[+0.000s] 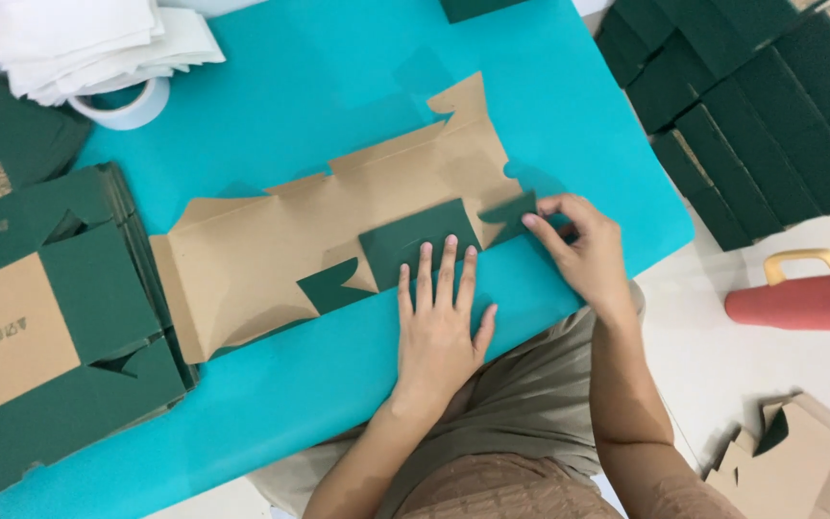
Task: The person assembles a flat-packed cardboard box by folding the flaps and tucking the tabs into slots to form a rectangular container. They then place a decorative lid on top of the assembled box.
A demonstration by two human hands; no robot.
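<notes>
- The flat cardboard box blank (271,250), brown inside and dark green outside, lies unfolded across the middle of the turquoise surface (338,86).
- The left hand (439,327) lies flat, fingers (448,264) spread and released, pressing a folded-over green flap (415,240) down onto the blank.
- The right hand (583,250) pinches the small green end tab (511,216) at the blank's right end between thumb and fingertips.
- A stack of green blanks (50,327) sits at the left edge, just beside the blank.
- A tape roll (127,108) rests under white sheets (88,38) at the far left.
- Folded green boxes (751,106) and a red bottle (799,298) are on the floor to the right.
</notes>
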